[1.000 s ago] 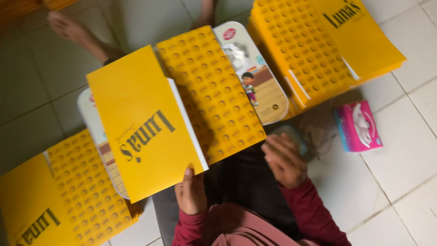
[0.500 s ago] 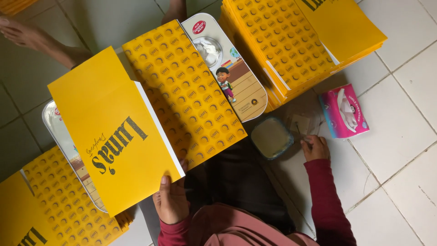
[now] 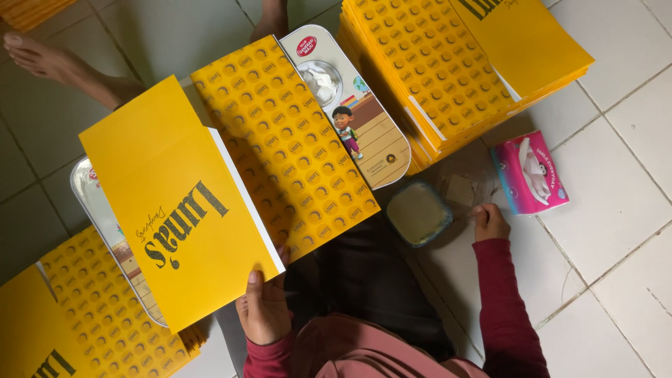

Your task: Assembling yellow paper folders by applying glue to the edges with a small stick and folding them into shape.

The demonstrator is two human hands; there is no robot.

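My left hand [image 3: 264, 313] grips the yellow cardboard sheet [image 3: 224, 182]; my right hand [image 3: 488, 222] curls beside the glue tub [image 3: 418, 213].
Light, stiff, bendy: I'd hold its edge.

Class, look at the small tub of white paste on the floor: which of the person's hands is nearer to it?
Right. The right hand rests on the floor just right of the paste tub; the left hand is farther off, holding the yellow printed sheet.
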